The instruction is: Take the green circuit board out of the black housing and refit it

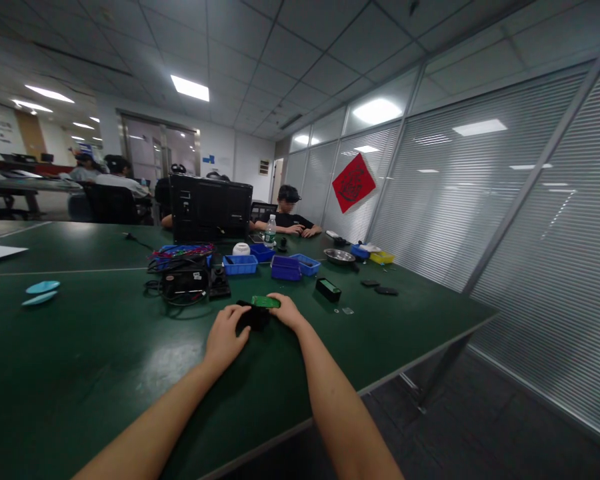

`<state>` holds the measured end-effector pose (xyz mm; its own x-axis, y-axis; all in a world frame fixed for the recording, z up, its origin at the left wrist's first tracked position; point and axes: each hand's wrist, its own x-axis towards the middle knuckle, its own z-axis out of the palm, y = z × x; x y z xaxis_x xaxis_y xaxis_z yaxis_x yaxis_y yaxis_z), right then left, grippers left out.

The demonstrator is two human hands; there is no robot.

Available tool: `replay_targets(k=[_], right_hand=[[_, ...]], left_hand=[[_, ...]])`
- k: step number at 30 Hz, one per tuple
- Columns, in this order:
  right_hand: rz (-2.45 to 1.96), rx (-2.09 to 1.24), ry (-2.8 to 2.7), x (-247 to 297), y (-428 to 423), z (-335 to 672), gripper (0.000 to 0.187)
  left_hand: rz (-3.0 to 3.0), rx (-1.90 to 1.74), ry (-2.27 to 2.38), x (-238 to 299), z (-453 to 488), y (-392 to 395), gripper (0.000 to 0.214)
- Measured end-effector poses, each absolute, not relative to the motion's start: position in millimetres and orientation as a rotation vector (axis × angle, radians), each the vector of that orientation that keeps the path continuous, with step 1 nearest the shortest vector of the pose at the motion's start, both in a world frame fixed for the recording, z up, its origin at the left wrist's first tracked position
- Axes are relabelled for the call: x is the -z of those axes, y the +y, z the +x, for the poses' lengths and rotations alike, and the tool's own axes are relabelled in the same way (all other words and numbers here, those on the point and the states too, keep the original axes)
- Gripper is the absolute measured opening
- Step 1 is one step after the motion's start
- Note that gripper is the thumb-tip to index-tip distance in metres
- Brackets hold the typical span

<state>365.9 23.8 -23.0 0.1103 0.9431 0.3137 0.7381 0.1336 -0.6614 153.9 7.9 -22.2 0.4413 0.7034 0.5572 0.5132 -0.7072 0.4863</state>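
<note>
My left hand (pixel 229 331) is closed on the left side of a black, box-like casing (pixel 256 320) low over the green table. A green circuit board (pixel 266 302) sits at the casing's far side, its right end gripped between the fingers of my right hand (pixel 286 311). Whether the board touches the casing I cannot tell. To the right stands another black box with a greenish panel on top (pixel 329 289). Near it lie a small ring (pixel 337 311) and a clear scrap (pixel 348 311).
Beyond my hands are blue bins (pixel 240 265), a black device with cables (pixel 184 285), a metal bowl (pixel 339 256), a water bottle (pixel 271 231) and a monitor (pixel 213 210). Light-blue dishes (pixel 42 288) lie at left. A person (pixel 289 217) sits across the table (pixel 105 373).
</note>
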Motion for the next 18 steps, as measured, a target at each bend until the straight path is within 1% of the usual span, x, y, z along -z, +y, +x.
replay_targets(k=[2, 4, 5, 6, 8, 11, 15, 18], right_hand=[[-1.55, -0.416, -1.716, 21.6, 23.3, 364.1, 0.044], [-1.502, -0.457, -1.739, 20.7, 22.9, 362.3, 0.043], [-1.492, -0.472, -1.745, 20.9, 23.2, 361.5, 0.043], [-1.491, -0.48, -1.746, 21.4, 23.8, 360.9, 0.042], [-1.526, -0.462, -1.721, 23.6, 25.8, 360.4, 0.042], [-1.681, -0.353, -1.612, 26.7, 28.3, 362.0, 0.041], [-1.989, -0.146, -1.402, 23.4, 25.2, 367.8, 0.041], [-2.123, -0.073, -1.322, 16.4, 19.9, 370.5, 0.051]], left_hand=[[2.438, -1.185, 1.214, 25.7, 154.1, 18.5, 0.055], [2.425, -1.129, 1.262, 30.0, 154.8, 28.1, 0.067], [2.418, -1.081, 1.255, 32.1, 155.3, 32.0, 0.07], [2.413, -1.037, 1.235, 33.9, 155.9, 35.0, 0.069], [2.41, -0.989, 1.172, 36.5, 156.9, 38.7, 0.059], [2.38, -1.02, 1.124, 37.6, 157.3, 39.9, 0.048], [2.273, -1.101, 1.144, 37.4, 155.5, 39.1, 0.054], [2.22, -1.064, 1.15, 37.2, 154.2, 38.5, 0.063]])
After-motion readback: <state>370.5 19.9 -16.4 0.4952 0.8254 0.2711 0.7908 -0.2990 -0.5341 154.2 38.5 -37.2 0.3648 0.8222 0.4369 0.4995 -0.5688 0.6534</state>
